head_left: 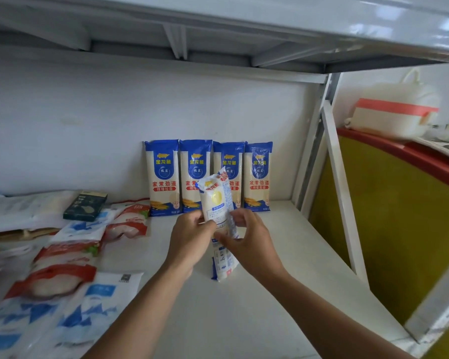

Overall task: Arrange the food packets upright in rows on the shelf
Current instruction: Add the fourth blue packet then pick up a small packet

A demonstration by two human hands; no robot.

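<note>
Noodle packet held on end in both hands, in front of the standing row.

Left to right: loose packets (70, 257) lie flat on the left of the shelf (270, 294), not yet stood. The left hand (189, 237) and right hand (246, 234) both grip one noodle packet (215, 200) at mid-height from either side. Its long axis runs near vertical, top tilted slightly away towards the wall. A row of four packets (208, 174) stands upright against the wall directly beyond; open shelf lies between. The held packet is white with blue ends, narrow, its back panel facing the camera.
</note>
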